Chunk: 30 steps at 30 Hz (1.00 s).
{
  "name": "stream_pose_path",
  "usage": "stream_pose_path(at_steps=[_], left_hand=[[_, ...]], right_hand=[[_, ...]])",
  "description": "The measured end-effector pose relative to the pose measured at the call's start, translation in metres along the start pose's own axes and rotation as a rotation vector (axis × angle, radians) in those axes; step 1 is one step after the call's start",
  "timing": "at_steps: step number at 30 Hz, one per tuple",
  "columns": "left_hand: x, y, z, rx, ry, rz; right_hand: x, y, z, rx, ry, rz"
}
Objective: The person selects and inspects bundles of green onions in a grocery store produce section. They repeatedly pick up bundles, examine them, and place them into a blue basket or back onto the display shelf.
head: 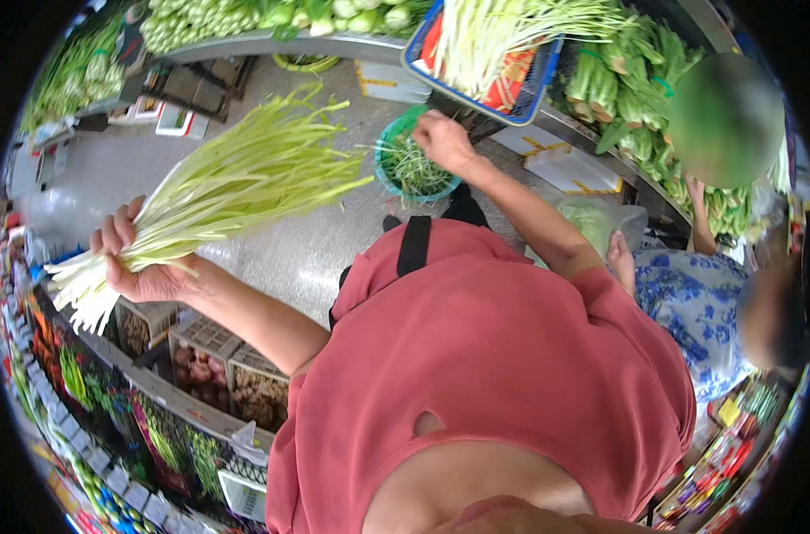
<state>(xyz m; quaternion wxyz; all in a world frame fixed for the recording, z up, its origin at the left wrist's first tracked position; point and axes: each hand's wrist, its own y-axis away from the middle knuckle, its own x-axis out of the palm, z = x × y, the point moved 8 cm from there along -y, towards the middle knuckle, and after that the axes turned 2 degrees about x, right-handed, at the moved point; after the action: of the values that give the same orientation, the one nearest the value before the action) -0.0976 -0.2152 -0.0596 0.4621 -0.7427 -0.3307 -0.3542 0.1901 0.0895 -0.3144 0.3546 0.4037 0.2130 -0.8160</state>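
My left hand (144, 260) grips a thick bundle of yellow garlic chives (244, 180) near its white stem ends, out to my left. The pale yellow-green leaves fan out toward the middle of the view. My right hand (443, 140) hangs over the far right rim of a round teal plastic basket (380, 163). Loose green and pale trimmings (415, 170) fill that basket, down by my feet. The right fingers are curled together; whether they pinch anything is hidden. Ahead, a blue rectangular basket (545, 73) holds more yellow chives (475, 47) on a red lining.
Leafy greens (635, 87) line the display shelf (298, 44) ahead and to the right. A person in a blue-and-white floral top (688, 300) stands at my right, near a plastic bag (598, 220). Crates of onions (201, 374) and ginger (261, 397) sit under the left shelf.
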Motion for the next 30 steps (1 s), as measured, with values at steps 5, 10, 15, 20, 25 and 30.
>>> stream_pose_path(at_steps=[5, 10, 15, 20, 25, 30], left_hand=[[0.0, 0.011, 0.032, -0.075, -0.199, -0.007], [0.004, 0.011, 0.047, -0.134, -0.299, -0.039], [-0.006, 0.014, 0.061, -0.156, -0.395, -0.115], [0.0, 0.012, 0.084, -0.184, -0.327, -0.122], [0.012, 0.015, 0.088, -0.112, -0.428, -0.126], [0.013, 0.014, 0.108, -0.155, -0.353, -0.098]], right_hand=[[-0.045, 0.002, 0.036, -0.018, -0.065, 0.002], [-0.116, -0.002, 0.044, -0.088, 0.115, -0.156], [-0.146, -0.026, -0.022, -0.103, 0.34, -0.213], [-0.106, -0.057, -0.088, -0.277, 0.608, 0.035], [-0.079, -0.072, -0.097, -0.499, 0.642, 0.15], [-0.094, -0.067, -0.083, -0.733, 0.591, 0.163]])
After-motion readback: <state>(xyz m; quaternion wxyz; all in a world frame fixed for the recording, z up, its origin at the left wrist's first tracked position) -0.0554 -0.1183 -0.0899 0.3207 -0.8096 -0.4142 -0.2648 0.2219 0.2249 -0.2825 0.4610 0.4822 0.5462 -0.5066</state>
